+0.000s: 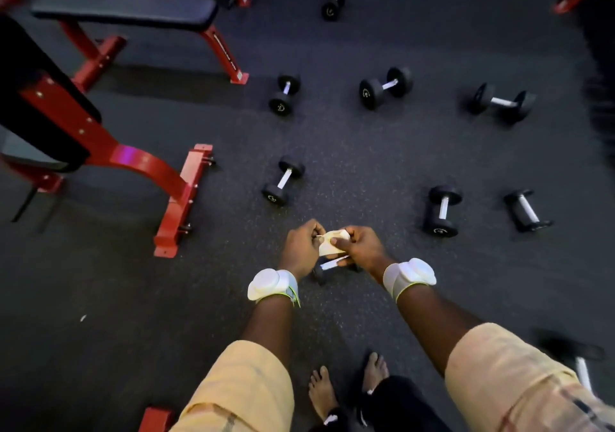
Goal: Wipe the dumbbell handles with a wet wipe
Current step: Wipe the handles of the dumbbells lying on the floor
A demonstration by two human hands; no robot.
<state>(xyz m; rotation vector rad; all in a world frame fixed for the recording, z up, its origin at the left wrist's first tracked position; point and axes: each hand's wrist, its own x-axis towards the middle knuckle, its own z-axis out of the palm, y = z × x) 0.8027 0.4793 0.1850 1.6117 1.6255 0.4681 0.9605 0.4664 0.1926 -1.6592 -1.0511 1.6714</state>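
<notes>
Fingers (313, 232) of left hand (301, 248) and right hand (362, 245) curled, pinching wet wipe (329, 244) at opposite ends, over dumbbell (333, 263).

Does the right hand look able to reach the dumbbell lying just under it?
Likely yes: the dumbbell lies on the floor right beneath the right hand, nothing between them. Both it and the left hand pinch the wipe, which it would carry down.

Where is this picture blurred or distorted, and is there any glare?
Head view: dim; the corners smear, notably the lower-right dumbbell; the red bench frame shows a purple glare spot; the wipe at centre is fairly sharp.
</notes>
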